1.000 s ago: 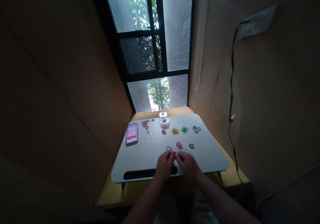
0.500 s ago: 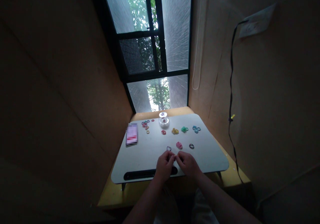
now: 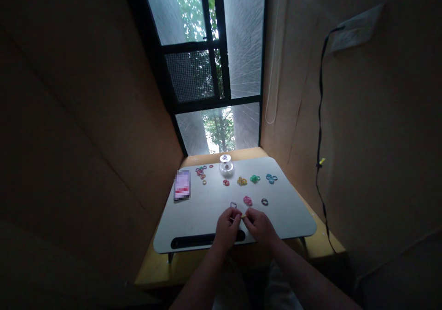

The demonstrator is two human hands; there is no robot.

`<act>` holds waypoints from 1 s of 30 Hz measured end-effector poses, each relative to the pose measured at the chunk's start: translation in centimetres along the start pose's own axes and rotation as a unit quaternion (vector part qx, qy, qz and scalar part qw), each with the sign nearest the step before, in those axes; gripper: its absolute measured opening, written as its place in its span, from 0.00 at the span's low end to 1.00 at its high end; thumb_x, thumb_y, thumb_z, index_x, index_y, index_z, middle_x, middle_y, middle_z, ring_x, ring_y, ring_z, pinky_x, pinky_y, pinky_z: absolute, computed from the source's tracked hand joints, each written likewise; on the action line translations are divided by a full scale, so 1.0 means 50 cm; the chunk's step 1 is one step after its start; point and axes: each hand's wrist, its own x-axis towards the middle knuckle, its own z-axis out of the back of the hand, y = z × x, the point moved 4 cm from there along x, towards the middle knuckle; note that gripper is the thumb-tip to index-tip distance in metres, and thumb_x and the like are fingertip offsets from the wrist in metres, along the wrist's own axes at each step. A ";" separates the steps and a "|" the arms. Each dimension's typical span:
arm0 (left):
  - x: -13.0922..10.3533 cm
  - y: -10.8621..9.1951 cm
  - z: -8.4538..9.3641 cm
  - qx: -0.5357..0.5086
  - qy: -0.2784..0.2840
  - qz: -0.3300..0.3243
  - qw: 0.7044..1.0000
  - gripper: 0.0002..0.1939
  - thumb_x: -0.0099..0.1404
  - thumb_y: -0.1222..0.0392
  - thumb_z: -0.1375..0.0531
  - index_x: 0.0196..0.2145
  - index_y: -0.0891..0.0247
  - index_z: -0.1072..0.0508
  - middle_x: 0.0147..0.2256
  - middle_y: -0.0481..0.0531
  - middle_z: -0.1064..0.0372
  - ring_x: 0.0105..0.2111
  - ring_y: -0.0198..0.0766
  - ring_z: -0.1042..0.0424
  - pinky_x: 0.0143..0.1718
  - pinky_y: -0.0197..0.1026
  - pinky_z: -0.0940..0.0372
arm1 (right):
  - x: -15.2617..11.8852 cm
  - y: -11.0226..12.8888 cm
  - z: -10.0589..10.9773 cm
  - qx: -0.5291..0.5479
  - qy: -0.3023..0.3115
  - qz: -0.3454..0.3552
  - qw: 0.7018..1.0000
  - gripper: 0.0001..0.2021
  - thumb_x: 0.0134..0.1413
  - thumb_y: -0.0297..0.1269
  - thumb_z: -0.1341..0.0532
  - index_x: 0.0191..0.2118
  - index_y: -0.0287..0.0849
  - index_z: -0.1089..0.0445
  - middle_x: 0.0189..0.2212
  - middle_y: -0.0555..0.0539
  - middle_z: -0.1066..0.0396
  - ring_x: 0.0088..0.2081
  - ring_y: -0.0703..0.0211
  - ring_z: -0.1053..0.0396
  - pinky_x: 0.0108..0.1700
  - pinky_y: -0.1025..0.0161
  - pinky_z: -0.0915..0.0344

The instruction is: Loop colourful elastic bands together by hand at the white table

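Note:
My left hand (image 3: 228, 225) and my right hand (image 3: 257, 225) meet over the front of the white folding table, fingertips pinched together. Between them shows a small yellow band (image 3: 243, 216), like a little hair tie; its far side is hidden by the fingers. Just beyond my left fingers lies a pale purple band (image 3: 233, 205). A pink pile of bands (image 3: 247, 201) and a dark band (image 3: 264, 202) rest past my right hand. Farther back are small groups of red bands (image 3: 226, 182), yellow bands (image 3: 241, 181), green bands (image 3: 254, 178) and blue bands (image 3: 271, 178).
A clear round container (image 3: 226, 167) stands at the table's back edge. Mixed coloured bands (image 3: 200, 172) lie at back left, beside a blurred-out phone-like item (image 3: 182, 185). A black slot (image 3: 193, 241) runs along the front of the white table (image 3: 286, 213). Walls and a window enclose the spot.
The yellow band shows more clearly between my fingertips now. My hands have barely shifted, and the bands on the table lie as before.

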 end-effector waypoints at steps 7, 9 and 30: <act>0.000 -0.006 0.002 0.013 0.000 -0.004 1.000 0.08 0.63 0.57 0.43 0.31 0.62 0.27 0.28 0.47 0.30 0.27 0.35 0.34 0.31 0.36 0.39 | 0.001 0.003 0.002 -0.009 -0.001 -0.003 1.000 0.13 0.58 0.38 0.45 0.23 0.44 0.40 0.20 0.53 0.37 0.24 0.62 0.40 0.28 0.66 0.50; -0.001 -0.010 0.002 0.013 0.002 -0.007 1.000 0.07 0.63 0.58 0.42 0.32 0.63 0.27 0.29 0.47 0.30 0.27 0.34 0.34 0.30 0.36 0.39 | 0.002 0.002 0.001 -0.002 0.002 -0.003 1.000 0.13 0.58 0.38 0.46 0.23 0.44 0.40 0.20 0.53 0.36 0.24 0.62 0.39 0.28 0.66 0.49; -0.008 -0.020 0.001 0.011 0.037 -0.034 0.999 0.10 0.65 0.55 0.41 0.37 0.62 0.23 0.33 0.51 0.26 0.33 0.38 0.29 0.36 0.38 0.36 | 0.001 -0.004 -0.003 -0.004 0.011 -0.007 1.000 0.12 0.57 0.40 0.43 0.24 0.44 0.41 0.21 0.53 0.37 0.25 0.62 0.39 0.29 0.66 0.48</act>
